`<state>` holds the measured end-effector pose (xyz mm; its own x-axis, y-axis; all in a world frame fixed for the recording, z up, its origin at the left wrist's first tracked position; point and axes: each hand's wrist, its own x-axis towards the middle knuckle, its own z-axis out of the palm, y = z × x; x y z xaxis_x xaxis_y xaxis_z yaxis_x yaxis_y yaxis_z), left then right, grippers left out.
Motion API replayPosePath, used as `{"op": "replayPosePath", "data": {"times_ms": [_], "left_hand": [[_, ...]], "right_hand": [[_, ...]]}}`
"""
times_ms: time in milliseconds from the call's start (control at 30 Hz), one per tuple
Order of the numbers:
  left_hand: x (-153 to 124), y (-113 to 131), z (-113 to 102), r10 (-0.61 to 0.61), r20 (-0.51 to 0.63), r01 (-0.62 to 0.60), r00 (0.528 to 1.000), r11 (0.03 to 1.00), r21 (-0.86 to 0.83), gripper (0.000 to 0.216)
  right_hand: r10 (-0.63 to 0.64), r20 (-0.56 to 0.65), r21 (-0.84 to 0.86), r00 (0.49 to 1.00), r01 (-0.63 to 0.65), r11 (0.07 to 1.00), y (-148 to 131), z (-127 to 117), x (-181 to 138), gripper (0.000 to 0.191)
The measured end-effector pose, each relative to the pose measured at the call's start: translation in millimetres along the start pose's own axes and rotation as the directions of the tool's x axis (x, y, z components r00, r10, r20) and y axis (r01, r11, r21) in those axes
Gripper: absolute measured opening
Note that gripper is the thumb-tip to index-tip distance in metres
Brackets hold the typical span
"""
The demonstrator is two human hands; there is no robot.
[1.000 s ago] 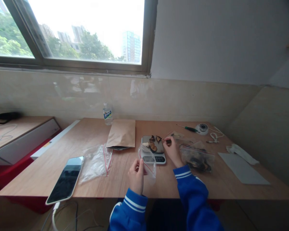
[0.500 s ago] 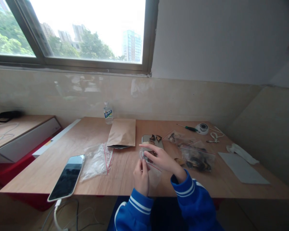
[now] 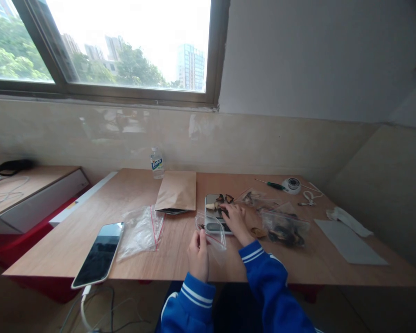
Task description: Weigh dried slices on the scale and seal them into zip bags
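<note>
My left hand (image 3: 198,253) is closed in a pinch on the rim of a clear zip bag (image 3: 217,241). The bag's mouth gapes, with a red line along it; a small dark piece shows near my left thumb. Behind it on the table lies a flat kitchen scale (image 3: 213,227) with a grey display. Several curled, dried slices (image 3: 220,199), dark brown with one pale piece, rest on its plate. My right hand (image 3: 236,221) reaches over the scale's right side, fingers stretched out and apart, their tips at the dried slices. Whether they grip one is unclear.
A brown paper pouch (image 3: 177,192) and water bottle (image 3: 157,163) stand behind. To the left lie empty clear bags (image 3: 142,231) and a phone (image 3: 99,254) on a cable. Filled bags (image 3: 286,230), a loose brown slice (image 3: 258,232), a screwdriver (image 3: 275,186) and a white camera (image 3: 293,185) lie right.
My right hand has moved from the bag's mouth back and right onto the scale's slices. My left hand has shifted slightly left and down, still holding the bag, whose opening now shows.
</note>
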<state>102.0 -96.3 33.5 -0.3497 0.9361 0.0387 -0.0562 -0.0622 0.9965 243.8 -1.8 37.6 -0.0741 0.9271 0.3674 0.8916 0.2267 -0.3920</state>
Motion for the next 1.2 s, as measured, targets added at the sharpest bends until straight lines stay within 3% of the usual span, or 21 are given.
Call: {"op": "replayPosePath", "data": {"times_ms": [67,167,267,367,500,667,800,867,933,1033,1100,1200], "left_hand": [[0.6,0.8,-0.4,0.017,0.002,-0.017,1.0,1.0,0.012,0.046],[1.2,3.4,0.4,0.046,0.012,-0.046,0.999,0.997,0.061,0.046],[1.2,5.7,2.3,0.073,0.029,-0.075,0.997,0.991,0.108,0.047],[0.9,6.3,2.6,0.084,0.028,-0.087,0.996,0.99,0.114,0.046],[1.3,6.0,-1.0,0.082,0.005,-0.082,0.997,0.992,0.096,0.046],[1.3,7.8,-6.9,0.081,0.017,-0.082,0.997,0.993,0.09,0.047],[0.7,9.7,-11.1,0.069,0.025,-0.071,0.997,0.992,0.103,0.045],[0.8,10.5,-12.7,0.057,0.032,-0.059,0.998,0.994,0.088,0.044],[0.9,11.4,-13.5,0.045,0.029,-0.047,0.999,0.995,0.084,0.044],[1.1,13.0,-12.9,0.028,0.034,-0.031,0.999,0.994,0.101,0.043],[1.4,13.5,-11.9,0.019,0.045,-0.023,0.999,0.995,0.094,0.044],[2.2,12.4,-11.4,0.022,0.053,-0.025,0.998,0.999,0.048,0.042]], "right_hand": [[0.045,-0.074,0.099,0.996,-0.037,0.994,-0.9,-9.6,1.4,0.023],[0.138,-0.22,0.4,0.966,-0.04,0.916,-6.9,-31.2,2.2,0.025],[0.084,-0.144,0.591,0.986,0.018,0.807,-19.0,-52.7,-0.8,0.039],[-0.055,-0.032,0.55,0.998,0.063,0.833,-27.4,-59.8,-0.7,0.039],[-0.115,-0.165,0.298,0.98,0.161,0.941,-22.3,-36.8,12.1,0.033],[-0.307,0.109,0.067,0.945,0.301,0.951,-17.5,3.5,25.1,0.035],[-0.281,0.139,-0.032,0.95,0.288,0.957,-20.2,11.8,26.6,0.027],[-0.258,0.075,0.053,0.963,0.255,0.966,-21.6,7.6,25.8,0.021],[-0.185,-0.052,0.247,0.981,0.193,0.95,-25.4,-2.8,22.7,0.018],[0.009,-0.185,0.563,0.983,0.099,0.82,-39.2,-29.8,11.9,0.026],[0.029,-0.117,0.654,0.993,0.055,0.755,-51.1,-50.8,2.3,0.035],[-0.125,0.077,0.604,0.989,0.054,0.795,-61.2,-70.7,-5.9,0.033]]}}
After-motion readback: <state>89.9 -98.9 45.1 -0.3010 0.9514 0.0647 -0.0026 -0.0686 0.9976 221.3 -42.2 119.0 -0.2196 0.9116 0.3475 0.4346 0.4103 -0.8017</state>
